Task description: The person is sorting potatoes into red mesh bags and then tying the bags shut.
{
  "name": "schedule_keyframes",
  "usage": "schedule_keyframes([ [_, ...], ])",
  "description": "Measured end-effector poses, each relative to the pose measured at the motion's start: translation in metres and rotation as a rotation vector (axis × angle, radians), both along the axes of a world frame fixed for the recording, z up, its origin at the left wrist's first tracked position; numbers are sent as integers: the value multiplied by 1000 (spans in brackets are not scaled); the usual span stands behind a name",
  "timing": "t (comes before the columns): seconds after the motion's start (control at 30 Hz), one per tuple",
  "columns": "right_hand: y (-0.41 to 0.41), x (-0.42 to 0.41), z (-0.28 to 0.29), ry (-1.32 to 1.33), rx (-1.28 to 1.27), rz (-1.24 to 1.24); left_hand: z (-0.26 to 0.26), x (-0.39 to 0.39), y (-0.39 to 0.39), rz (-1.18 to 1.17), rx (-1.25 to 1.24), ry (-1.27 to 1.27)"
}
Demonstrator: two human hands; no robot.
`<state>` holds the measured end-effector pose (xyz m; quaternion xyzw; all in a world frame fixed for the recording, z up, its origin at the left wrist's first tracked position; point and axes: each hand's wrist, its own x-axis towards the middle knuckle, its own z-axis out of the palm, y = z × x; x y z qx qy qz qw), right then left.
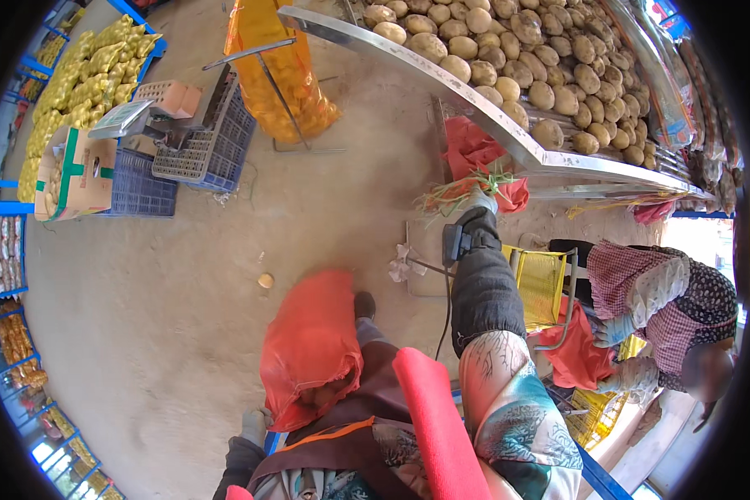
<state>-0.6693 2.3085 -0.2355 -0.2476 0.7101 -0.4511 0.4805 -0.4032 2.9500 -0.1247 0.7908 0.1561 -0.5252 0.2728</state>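
Note:
My right hand [480, 199], in a light glove, is stretched far forward. It is closed on a bunch of green and straw-coloured strings [456, 190], beside red mesh bags [472, 147] at the sorting table's metal edge. My left hand [255, 426], gloved too, grips the rim of a filled red mesh sack [312, 337] near my legs; its fingers are partly hidden. Round, brownish produce shows dimly through the sack's mouth. Many potatoes [540, 94] lie on the slatted metal table [412, 53] ahead.
A co-worker [662, 300] bends at right, holding a red mesh bag [578, 350] near a yellow chair [537, 287]. An orange mesh sack [281, 81] hangs on a metal stand. A scale [122, 119], crates [206, 150] and a carton [78, 175] stand at left. One potato [265, 280] lies on the floor.

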Motion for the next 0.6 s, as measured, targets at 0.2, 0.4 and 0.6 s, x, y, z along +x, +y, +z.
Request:
schedule_keyframes([
  [0.2, 3, -7, -13, -7, 102, -50, -8, 11, -6, -27, -5, 1],
  [0.4, 9, -44, -13, 559, -11, 138, -3, 31, -22, -193, -61, 28],
  [0.6, 25, -34, 2, -142, -54, 67, -38, 60, 19, -471, -97, 14],
])
